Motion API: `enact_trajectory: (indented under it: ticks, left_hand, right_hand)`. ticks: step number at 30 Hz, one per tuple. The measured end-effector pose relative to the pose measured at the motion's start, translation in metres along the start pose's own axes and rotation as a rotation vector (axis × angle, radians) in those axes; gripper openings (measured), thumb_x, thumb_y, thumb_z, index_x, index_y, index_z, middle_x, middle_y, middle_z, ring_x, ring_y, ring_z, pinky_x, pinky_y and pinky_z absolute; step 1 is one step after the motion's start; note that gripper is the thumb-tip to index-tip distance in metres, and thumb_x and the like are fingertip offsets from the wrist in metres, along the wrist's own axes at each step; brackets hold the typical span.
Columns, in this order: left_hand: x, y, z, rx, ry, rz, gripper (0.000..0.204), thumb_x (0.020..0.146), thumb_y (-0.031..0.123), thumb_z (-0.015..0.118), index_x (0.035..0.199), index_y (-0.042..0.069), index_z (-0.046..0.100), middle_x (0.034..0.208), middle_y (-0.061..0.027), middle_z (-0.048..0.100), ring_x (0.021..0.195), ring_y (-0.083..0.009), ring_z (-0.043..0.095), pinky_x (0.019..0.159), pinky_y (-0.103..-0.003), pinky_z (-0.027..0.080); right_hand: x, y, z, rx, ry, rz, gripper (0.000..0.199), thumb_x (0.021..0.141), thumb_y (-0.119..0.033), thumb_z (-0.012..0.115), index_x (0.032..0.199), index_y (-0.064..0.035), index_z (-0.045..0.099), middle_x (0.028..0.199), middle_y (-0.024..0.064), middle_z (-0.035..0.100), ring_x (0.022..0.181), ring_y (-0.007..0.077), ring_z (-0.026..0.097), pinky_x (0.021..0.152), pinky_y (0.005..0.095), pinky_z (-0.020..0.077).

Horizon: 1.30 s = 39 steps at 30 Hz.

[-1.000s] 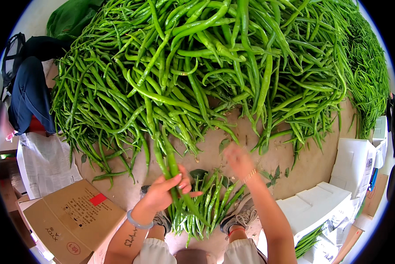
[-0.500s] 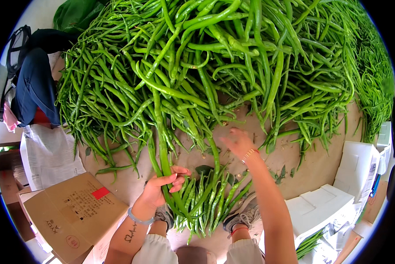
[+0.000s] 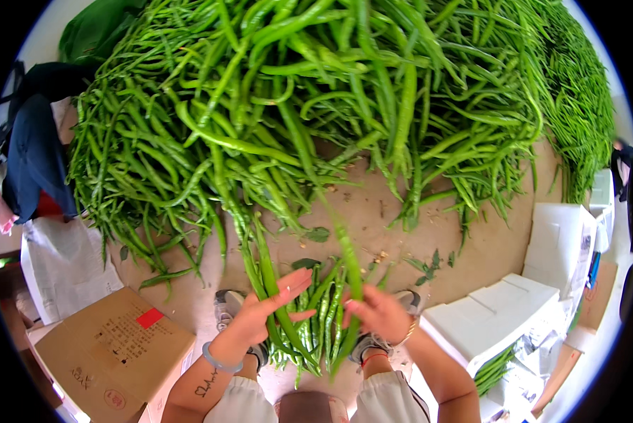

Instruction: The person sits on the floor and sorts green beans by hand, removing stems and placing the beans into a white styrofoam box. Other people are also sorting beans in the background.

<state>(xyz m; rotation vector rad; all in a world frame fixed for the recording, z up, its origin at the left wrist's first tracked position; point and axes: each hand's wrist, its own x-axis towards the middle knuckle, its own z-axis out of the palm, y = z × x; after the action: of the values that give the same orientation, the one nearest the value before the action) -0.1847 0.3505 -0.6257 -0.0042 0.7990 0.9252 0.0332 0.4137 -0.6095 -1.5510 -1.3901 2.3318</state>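
Over one pepper bunch [image 3: 325, 319], the left hand [image 3: 256, 314] clasps at least two long peppers [image 3: 264, 265]; the right hand [image 3: 381, 315] pinches one blurred pepper [image 3: 349, 257]. One carton [image 3: 112, 352] stands left of the bunch, several foam boxes [image 3: 496, 310] right.

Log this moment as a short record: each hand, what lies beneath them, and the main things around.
Left hand: fingers extended, long green peppers held by the thumb
Right hand: gripping a blurred green pepper
Beneath the hands: bunch of peppers, lying roughly lengthwise
Ahead: large pepper pile
Left side: brown cardboard box with a red patch
Right side: white box
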Motion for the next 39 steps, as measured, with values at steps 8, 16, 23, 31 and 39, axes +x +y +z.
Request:
enact_trajectory:
  ticks: [8, 16, 23, 31, 39]
  left_hand:
    - [0.004, -0.015, 0.011, -0.145, -0.043, 0.021, 0.022, 0.085, 0.019, 0.048, 0.103, 0.007, 0.044, 0.087, -0.007, 0.054, 0.1, -0.028, 0.05, 0.081, -0.046, 0.044]
    - [0.011, -0.007, 0.011, 0.023, -0.069, -0.022, 0.025, 0.074, 0.016, 0.062, 0.089, 0.009, 0.044, 0.063, -0.0021, 0.038, 0.059, -0.0159, 0.044, 0.059, -0.035, 0.045]
    - [0.025, -0.001, 0.065, 1.233, -0.126, 0.703, 0.029, 0.066, 0.007, 0.07, 0.082, 0.007, 0.045, 0.084, -0.007, 0.057, 0.081, -0.0183, 0.054, 0.065, -0.027, 0.043]
    - [0.024, 0.001, 0.061, 0.758, -0.002, 0.431, 0.033, 0.064, 0.003, 0.069, 0.09, 0.008, 0.048, 0.077, -0.0066, 0.058, 0.075, -0.016, 0.057, 0.068, -0.029, 0.047]
    - [0.017, 0.005, 0.04, 0.033, -0.021, 0.203, 0.027, 0.072, 0.009, 0.062, 0.091, 0.008, 0.043, 0.069, -0.0082, 0.054, 0.068, -0.0197, 0.054, 0.078, -0.045, 0.044]
  right_hand:
    - [0.045, 0.01, -0.061, -0.328, 0.396, -0.093, 0.034, 0.082, -0.037, 0.048, 0.095, -0.0052, 0.051, 0.081, 0.0101, 0.057, 0.059, 0.0192, 0.056, 0.055, 0.0316, 0.0447]
    - [0.081, 0.04, -0.129, -0.246, 0.618, -0.035, 0.027, 0.082, -0.03, 0.051, 0.087, -0.0033, 0.05, 0.072, 0.0093, 0.059, 0.051, 0.0214, 0.052, 0.047, 0.0309, 0.0421]
    - [-0.066, 0.022, -0.024, 0.778, -0.252, 0.284, 0.026, 0.086, -0.031, 0.048, 0.086, -0.0055, 0.052, 0.072, 0.007, 0.061, 0.043, 0.0077, 0.05, 0.038, 0.0166, 0.0363]
    - [0.028, 0.034, -0.084, 0.225, 0.275, -0.164, 0.03, 0.086, -0.025, 0.043, 0.096, 0.002, 0.049, 0.086, 0.0138, 0.058, 0.062, 0.0175, 0.059, 0.05, 0.0249, 0.0459]
    - [0.122, 0.082, -0.147, -0.331, 1.008, 0.124, 0.054, 0.067, -0.019, 0.064, 0.108, 0.006, 0.04, 0.09, 0.0209, 0.056, 0.079, 0.0277, 0.057, 0.068, 0.0327, 0.0461]
